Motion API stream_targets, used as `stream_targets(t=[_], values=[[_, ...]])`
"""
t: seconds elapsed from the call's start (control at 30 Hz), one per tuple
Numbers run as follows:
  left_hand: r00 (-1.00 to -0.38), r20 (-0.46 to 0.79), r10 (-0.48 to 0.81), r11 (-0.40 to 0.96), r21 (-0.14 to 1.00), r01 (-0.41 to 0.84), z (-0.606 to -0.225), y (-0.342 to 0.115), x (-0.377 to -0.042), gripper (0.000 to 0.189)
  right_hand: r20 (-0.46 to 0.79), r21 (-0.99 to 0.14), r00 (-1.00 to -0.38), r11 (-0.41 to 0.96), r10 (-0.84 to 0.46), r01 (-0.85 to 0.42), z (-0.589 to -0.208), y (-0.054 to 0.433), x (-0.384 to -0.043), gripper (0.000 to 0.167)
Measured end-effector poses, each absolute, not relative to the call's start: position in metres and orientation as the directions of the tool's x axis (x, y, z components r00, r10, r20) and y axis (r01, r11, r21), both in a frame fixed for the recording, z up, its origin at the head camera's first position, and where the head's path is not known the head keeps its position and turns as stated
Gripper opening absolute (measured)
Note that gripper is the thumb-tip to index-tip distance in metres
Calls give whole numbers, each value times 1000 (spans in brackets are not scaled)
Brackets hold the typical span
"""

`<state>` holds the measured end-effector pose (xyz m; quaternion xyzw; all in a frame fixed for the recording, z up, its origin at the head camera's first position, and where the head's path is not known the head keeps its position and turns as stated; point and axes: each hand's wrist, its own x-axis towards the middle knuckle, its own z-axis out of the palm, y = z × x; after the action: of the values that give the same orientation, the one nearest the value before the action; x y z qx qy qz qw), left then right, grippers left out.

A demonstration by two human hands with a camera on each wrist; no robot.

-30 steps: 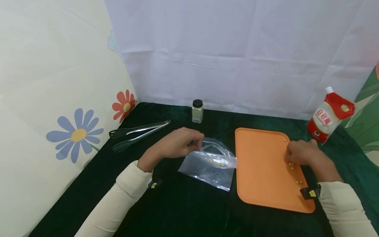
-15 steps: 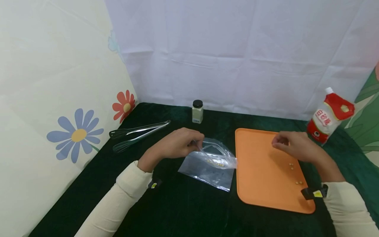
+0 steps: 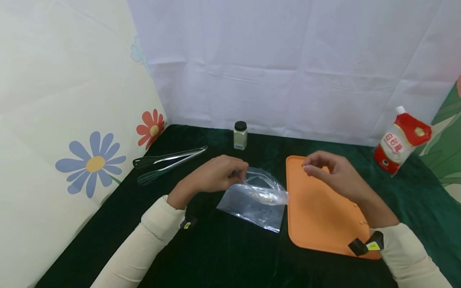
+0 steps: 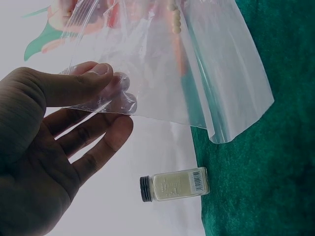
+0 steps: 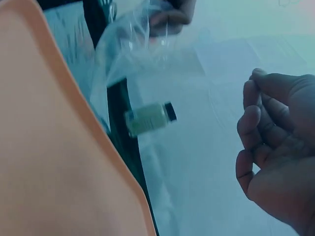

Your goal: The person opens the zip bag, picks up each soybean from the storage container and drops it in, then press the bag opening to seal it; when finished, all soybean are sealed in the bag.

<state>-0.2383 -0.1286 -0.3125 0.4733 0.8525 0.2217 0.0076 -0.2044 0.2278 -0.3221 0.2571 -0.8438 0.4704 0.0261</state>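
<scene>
My left hand (image 3: 219, 174) pinches the upper edge of a clear zip bag (image 3: 253, 210), as the left wrist view also shows. Several round yellow soybeans (image 4: 175, 19) lie inside the bag. Held above the orange tray (image 3: 306, 224), my right hand (image 3: 335, 172) has thumb and index fingertips together. A tiny pale bit, seemingly a soybean, shows at those fingertips; it is mostly hidden. On the tray's right part lie a few loose soybeans (image 3: 361, 222), partly covered by the right forearm. The bag's right corner meets the tray's left edge.
A spice jar (image 3: 240, 136) with a black lid stands behind the bag. Metal tongs (image 3: 173, 160) lie at the left. A red and white spouted pouch (image 3: 394, 146) stands at the back right. Dark green cloth (image 3: 223, 256) covers the table.
My right hand has risen from the tray's right side and moved left toward the bag, fingertips pinched. The left hand and the bag have stayed in place.
</scene>
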Motion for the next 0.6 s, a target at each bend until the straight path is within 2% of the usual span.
stream_targets(t=[0.27,0.43,0.6], values=[[-557,196,807,460,383,801,-312,-129,-237,21,321,-840,-809,247,-492,-483,-324,204,-195,13],[-557,192,808,460,387,799,-312,-128,-237,20,312,-844,-795,233,-520,-483,-329,192,-192,13],[-561,193,805,463,386,798,-311,-127,-236,20,232,-851,-827,305,-512,-428,-331,186,-191,16]])
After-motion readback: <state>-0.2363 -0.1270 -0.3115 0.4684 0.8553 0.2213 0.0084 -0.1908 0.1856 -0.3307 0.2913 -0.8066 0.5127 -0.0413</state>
